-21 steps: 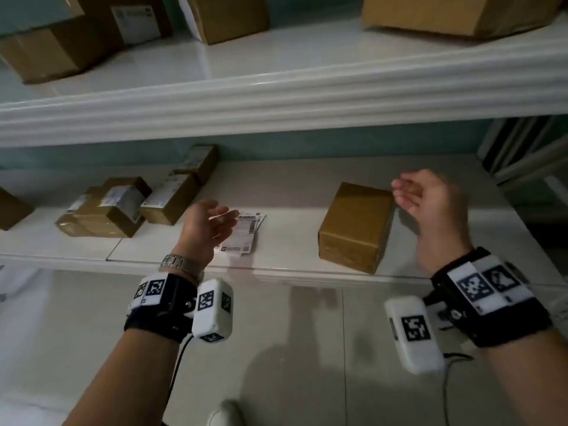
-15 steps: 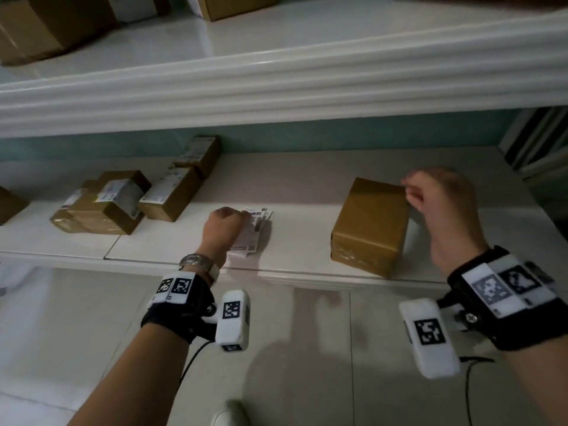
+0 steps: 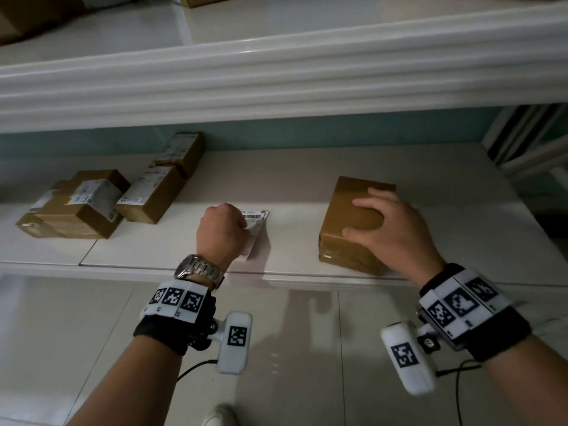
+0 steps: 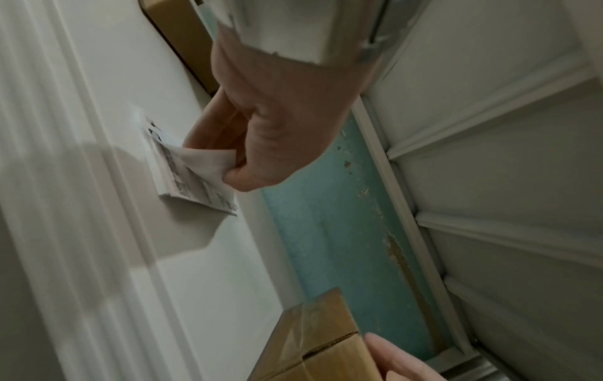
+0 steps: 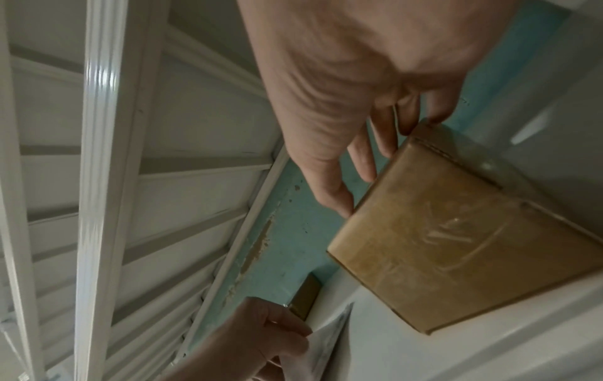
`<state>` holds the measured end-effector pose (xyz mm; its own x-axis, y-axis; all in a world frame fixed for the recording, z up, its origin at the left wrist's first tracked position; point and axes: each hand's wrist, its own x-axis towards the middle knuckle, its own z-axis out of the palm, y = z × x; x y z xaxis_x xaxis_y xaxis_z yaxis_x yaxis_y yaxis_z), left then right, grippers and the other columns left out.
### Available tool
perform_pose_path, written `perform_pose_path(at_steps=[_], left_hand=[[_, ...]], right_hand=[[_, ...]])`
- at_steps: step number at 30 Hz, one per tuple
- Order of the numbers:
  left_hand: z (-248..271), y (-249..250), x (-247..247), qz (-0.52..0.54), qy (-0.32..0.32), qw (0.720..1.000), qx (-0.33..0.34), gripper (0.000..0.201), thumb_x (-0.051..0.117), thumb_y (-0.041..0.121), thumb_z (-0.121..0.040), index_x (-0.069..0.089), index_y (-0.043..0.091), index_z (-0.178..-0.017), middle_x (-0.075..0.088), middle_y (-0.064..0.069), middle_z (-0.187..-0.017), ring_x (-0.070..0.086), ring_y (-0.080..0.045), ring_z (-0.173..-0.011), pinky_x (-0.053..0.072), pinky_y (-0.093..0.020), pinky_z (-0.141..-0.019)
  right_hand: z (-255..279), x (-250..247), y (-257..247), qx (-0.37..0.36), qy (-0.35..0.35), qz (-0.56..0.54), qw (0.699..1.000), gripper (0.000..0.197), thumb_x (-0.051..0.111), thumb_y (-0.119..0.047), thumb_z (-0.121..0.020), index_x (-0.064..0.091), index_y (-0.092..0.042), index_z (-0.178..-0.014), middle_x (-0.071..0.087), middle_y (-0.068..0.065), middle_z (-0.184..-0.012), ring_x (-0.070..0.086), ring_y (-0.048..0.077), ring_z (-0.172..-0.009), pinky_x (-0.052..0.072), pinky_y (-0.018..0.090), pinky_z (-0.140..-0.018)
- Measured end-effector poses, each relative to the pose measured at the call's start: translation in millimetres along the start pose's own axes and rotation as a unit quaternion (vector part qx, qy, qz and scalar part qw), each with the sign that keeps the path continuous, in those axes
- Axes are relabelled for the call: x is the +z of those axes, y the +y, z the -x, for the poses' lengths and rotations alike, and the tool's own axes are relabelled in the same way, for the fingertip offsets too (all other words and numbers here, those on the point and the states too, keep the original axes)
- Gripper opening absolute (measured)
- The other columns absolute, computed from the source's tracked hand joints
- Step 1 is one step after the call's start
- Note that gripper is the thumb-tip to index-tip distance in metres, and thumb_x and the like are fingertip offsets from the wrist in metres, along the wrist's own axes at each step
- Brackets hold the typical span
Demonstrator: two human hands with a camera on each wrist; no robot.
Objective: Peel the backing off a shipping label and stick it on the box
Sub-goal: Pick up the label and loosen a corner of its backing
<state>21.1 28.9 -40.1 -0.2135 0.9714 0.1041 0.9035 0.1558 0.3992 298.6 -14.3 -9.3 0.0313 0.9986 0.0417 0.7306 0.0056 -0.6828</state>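
Observation:
A stack of white shipping labels [image 3: 257, 222] lies on the white shelf [image 3: 292, 186], left of a plain brown taped box [image 3: 349, 195]. My left hand [image 3: 223, 232] is curled over the stack's near end. In the left wrist view its thumb and fingers [image 4: 241, 177] pinch the lifted corner of the top label [image 4: 209, 159], while the rest of the stack [image 4: 195, 190] stays flat. My right hand [image 3: 390, 229] rests on top of the box with fingers spread. In the right wrist view its fingertips [image 5: 342, 203] touch the far edge of the box [image 5: 456, 245].
Several labelled brown boxes [image 3: 83, 204] sit at the shelf's left, with two more [image 3: 159, 192] behind them toward the teal back wall [image 3: 307, 133]. An upper shelf's thick white edge [image 3: 276, 81] overhangs. A pale tiled floor [image 3: 307, 348] lies below the shelf's front edge.
My left hand dropped onto the label stack and closed on the top label's corner. My right hand came from beside the box's far corner down onto its top.

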Motion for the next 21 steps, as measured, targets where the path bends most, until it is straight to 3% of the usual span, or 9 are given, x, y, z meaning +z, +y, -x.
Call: perform_pose_path(at_steps=[4, 8, 11, 15, 18, 19, 21], left_hand=[[3, 2, -10, 0.030, 0.089, 0.994, 0.048, 0.018, 0.074, -0.001, -0.073, 0.083, 0.011, -0.084, 0.080, -0.012, -0.083, 0.071, -0.031, -0.073, 0.045, -0.026, -0.060], [7, 15, -30, 0.139, 0.161, 0.974, 0.074, 0.013, 0.083, 0.005, -0.071, 0.081, 0.012, -0.081, 0.076, -0.001, -0.070, 0.072, -0.017, -0.066, 0.050, -0.021, -0.064], [14, 33, -42, 0.235, 0.178, 0.953, 0.073, 0.014, 0.087, 0.012, -0.072, 0.077, 0.020, -0.080, 0.071, 0.011, -0.065, 0.070, -0.006, -0.061, 0.058, -0.022, -0.064], [33, 61, -43, 0.363, 0.138, 0.915, 0.111, 0.016, 0.087, 0.012, -0.076, 0.075, 0.018, -0.086, 0.073, 0.007, -0.071, 0.071, -0.009, -0.062, 0.060, -0.023, -0.060], [49, 77, -36, 0.394, 0.058, 0.897, 0.192, 0.016, 0.086, 0.012, -0.078, 0.076, 0.013, -0.091, 0.075, 0.007, -0.077, 0.072, -0.007, -0.066, 0.060, -0.024, -0.061], [54, 81, -33, 0.385, 0.037, 0.896, 0.219, 0.016, 0.086, 0.013, -0.078, 0.077, 0.012, -0.092, 0.076, 0.007, -0.080, 0.073, -0.007, -0.070, 0.061, -0.025, -0.063], [61, 86, -29, 0.367, 0.004, 0.897, 0.247, 0.020, 0.086, 0.016, -0.077, 0.077, 0.014, -0.095, 0.078, 0.007, -0.084, 0.074, -0.007, -0.078, 0.062, -0.029, -0.070]], right_hand=[[3, 1, -8, -0.023, -0.038, -0.014, 0.999, 0.058, 0.082, -0.045, -0.074, 0.066, -0.034, -0.129, 0.039, -0.014, -0.159, 0.029, 0.011, -0.149, 0.024, 0.038, -0.120], [5, 4, -14, -0.048, -0.043, -0.012, 0.998, 0.045, 0.076, -0.043, -0.080, 0.070, -0.033, -0.123, 0.043, -0.011, -0.157, 0.032, 0.011, -0.148, 0.026, 0.039, -0.120], [4, 2, -18, -0.065, -0.038, -0.019, 0.997, 0.037, 0.071, -0.041, -0.088, 0.072, -0.028, -0.122, 0.049, -0.009, -0.153, 0.039, 0.010, -0.144, 0.029, 0.031, -0.115], [9, 5, -29, -0.084, 0.023, -0.152, 0.985, 0.041, 0.067, -0.035, -0.093, 0.066, -0.021, -0.131, 0.066, -0.009, -0.133, 0.060, 0.005, -0.123, 0.049, 0.022, -0.100], [13, 8, -42, -0.040, -0.045, -0.380, 0.923, 0.031, 0.062, -0.027, -0.098, 0.067, -0.011, -0.125, 0.076, 0.002, -0.117, 0.073, 0.012, -0.108, 0.058, 0.034, -0.094], [14, 8, -47, -0.027, -0.066, -0.436, 0.897, 0.027, 0.060, -0.022, -0.100, 0.068, -0.009, -0.122, 0.078, 0.006, -0.113, 0.075, 0.016, -0.104, 0.060, 0.033, -0.088], [15, 7, -51, -0.014, -0.066, -0.469, 0.881, 0.023, 0.058, -0.016, -0.100, 0.069, -0.007, -0.119, 0.079, 0.009, -0.108, 0.077, 0.018, -0.099, 0.061, 0.027, -0.077]])
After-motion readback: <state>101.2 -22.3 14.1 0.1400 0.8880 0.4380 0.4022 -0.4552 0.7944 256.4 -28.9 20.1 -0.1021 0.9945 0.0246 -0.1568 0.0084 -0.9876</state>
